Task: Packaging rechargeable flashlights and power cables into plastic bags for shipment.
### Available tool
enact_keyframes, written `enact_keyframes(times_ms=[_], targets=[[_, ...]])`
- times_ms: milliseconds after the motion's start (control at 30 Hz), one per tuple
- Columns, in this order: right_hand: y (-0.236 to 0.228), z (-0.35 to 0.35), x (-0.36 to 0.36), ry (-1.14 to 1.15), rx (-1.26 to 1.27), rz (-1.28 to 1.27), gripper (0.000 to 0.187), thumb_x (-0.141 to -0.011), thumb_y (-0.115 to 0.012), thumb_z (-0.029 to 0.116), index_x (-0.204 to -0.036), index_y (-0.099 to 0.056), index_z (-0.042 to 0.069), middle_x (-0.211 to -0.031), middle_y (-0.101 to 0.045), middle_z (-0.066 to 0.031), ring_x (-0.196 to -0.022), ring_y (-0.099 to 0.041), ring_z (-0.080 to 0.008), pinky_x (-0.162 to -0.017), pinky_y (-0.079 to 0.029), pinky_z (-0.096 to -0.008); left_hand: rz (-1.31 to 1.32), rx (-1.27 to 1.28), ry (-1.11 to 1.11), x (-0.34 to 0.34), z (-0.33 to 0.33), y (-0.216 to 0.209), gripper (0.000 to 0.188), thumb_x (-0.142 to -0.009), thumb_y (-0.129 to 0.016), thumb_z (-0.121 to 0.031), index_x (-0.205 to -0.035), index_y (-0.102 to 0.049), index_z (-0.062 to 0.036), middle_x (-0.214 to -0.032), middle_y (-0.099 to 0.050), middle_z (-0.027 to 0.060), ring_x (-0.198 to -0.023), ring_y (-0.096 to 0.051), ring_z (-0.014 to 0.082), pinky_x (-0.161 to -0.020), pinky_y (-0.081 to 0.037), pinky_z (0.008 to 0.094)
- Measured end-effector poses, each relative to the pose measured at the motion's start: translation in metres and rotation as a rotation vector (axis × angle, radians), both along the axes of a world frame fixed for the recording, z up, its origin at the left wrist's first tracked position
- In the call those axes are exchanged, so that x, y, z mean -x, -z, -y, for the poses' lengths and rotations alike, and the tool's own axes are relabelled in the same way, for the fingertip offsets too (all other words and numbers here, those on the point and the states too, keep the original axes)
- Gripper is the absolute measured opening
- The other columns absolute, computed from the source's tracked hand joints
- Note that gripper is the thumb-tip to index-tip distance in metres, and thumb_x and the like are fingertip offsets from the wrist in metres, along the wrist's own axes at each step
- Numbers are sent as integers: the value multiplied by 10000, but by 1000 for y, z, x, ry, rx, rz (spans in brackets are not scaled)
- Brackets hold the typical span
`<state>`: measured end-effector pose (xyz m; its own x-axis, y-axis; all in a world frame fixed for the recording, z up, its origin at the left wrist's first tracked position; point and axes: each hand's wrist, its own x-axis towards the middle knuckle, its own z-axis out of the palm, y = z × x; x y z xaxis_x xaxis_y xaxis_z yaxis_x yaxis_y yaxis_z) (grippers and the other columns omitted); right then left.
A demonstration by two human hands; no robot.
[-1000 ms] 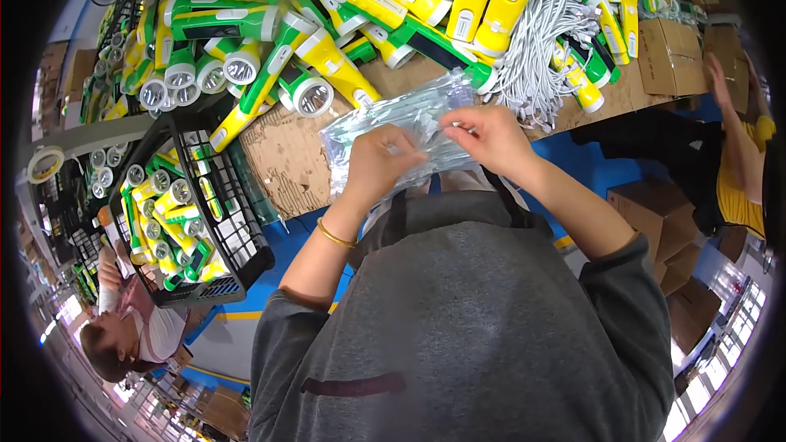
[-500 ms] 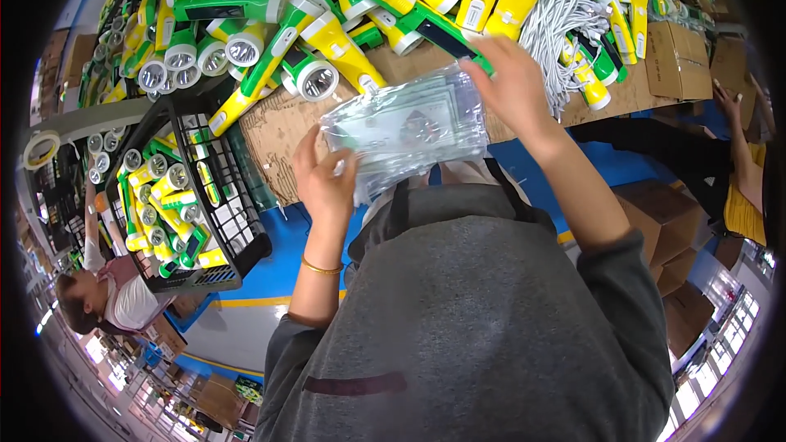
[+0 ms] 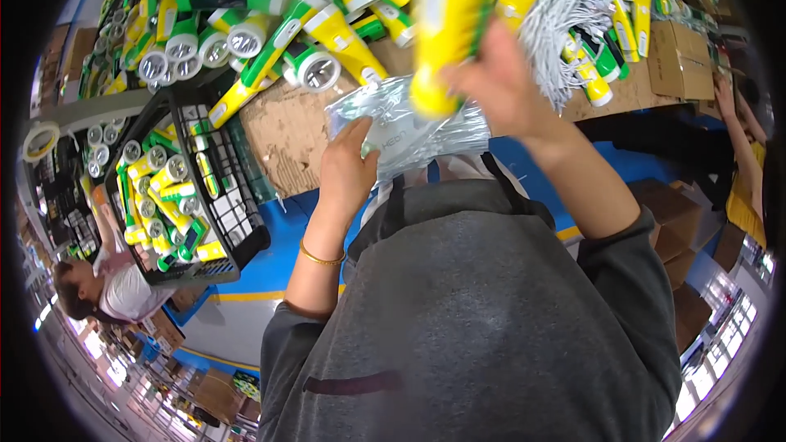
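My right hand (image 3: 509, 88) grips a yellow and green flashlight (image 3: 446, 29), blurred by motion, above the right part of some clear plastic bags (image 3: 413, 143). These shiny bags lie overlapped at the table's near edge, close to my apron. With its fingers and thumb, my left hand (image 3: 348, 168) holds the left side of the bags. Beyond both hands, yellow and green flashlights (image 3: 340, 41) with white-rimmed lenses are heaped on the table. A bundle of white cables (image 3: 547, 37) lies to the right of my right hand.
A black crate (image 3: 233, 180) full of flashlights stands at the left, with a person (image 3: 123, 290) beyond it. The brown tabletop (image 3: 282, 143) shows between crate and bags. At the right are a cardboard box (image 3: 681, 61) and another person's arm (image 3: 741, 135).
My right hand has let go of the bags and now holds a flashlight over them. My left hand has shifted slightly right and still holds the bags.
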<state>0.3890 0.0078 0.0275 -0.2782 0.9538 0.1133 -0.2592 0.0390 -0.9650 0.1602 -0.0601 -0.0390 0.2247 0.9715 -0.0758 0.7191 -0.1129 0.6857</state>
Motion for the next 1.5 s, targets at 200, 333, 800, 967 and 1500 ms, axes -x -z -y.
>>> enact_keyframes(times_ms=[200, 333, 800, 967, 1500], targets=[[37, 24, 31, -477, -541, 665, 617, -714, -667, 44, -1299, -474, 27, -1189, -559, -183, -1070, -581, -378, -842, -508, -418, 530, 314, 131, 6, -6, -8, 447, -780, -598, 62, -1221, -577, -4, -1250, -599, 143, -1204, -562, 285, -943, -474, 394], [43, 22, -3, -627, -407, 1043, 566, -700, -700, 68, -1234, -515, 28, -1056, -623, -153, -983, -617, -372, -824, -509, -438, 532, 403, -9, 4, 3, -20, 565, -763, -543, 106, -1318, -518, -3, -1360, -531, 171, -1272, -514, 304, -1004, -451, 397], [15, -37, -110, 9, -749, 1688, 195, -751, -618, 43, -940, -651, 75, -924, -626, -113, -853, -654, -323, -658, -550, -413, 112, 46, 122, -22, -5, -10, 468, -816, -548, 52, -1280, -557, -3, -1273, -564, 259, -1137, -577, 402, -949, -489, 422], [-33, -73, -134, -117, -906, 1547, 83, -859, -636, 121, -895, -664, 51, -804, -641, -86, -679, -653, -202, -578, -527, -324, 118, 50, 112, -21, -11, -8, 461, -807, -636, 1, -1263, -568, 11, -1269, -579, 240, -1134, -590, 379, -941, -494, 391], [71, 38, -23, -516, -563, 1424, 37, -716, -632, 112, -702, -654, 85, -692, -618, -90, -720, -650, -253, -611, -496, -384, 535, 556, -25, -7, -18, 10, 597, -783, -696, 27, -1342, -489, 34, -1294, -580, 159, -1263, -522, 245, -936, -494, 339]])
